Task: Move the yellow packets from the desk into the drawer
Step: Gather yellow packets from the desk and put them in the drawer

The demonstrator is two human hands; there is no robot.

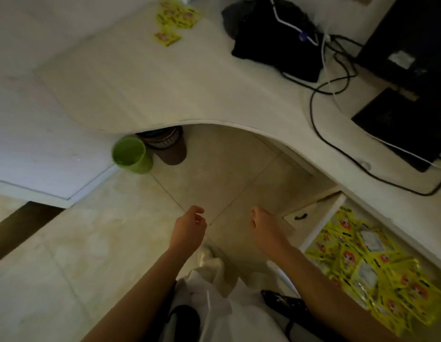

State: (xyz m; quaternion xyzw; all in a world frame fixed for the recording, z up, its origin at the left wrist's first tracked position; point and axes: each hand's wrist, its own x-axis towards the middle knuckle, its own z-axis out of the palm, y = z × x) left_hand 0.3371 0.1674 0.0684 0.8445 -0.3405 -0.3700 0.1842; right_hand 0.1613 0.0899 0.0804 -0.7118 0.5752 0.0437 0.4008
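Note:
A small heap of yellow packets lies at the far end of the white desk, with one packet a little apart from it. At the lower right the open drawer holds several more yellow packets. My left hand and my right hand hang over the tiled floor in front of the desk, both with loosely curled fingers and nothing in them. My right hand is just left of the drawer.
A black bag with cables sits on the desk, beside a dark computer case and a black pad. A green bin and a brown bin stand under the desk's curved edge.

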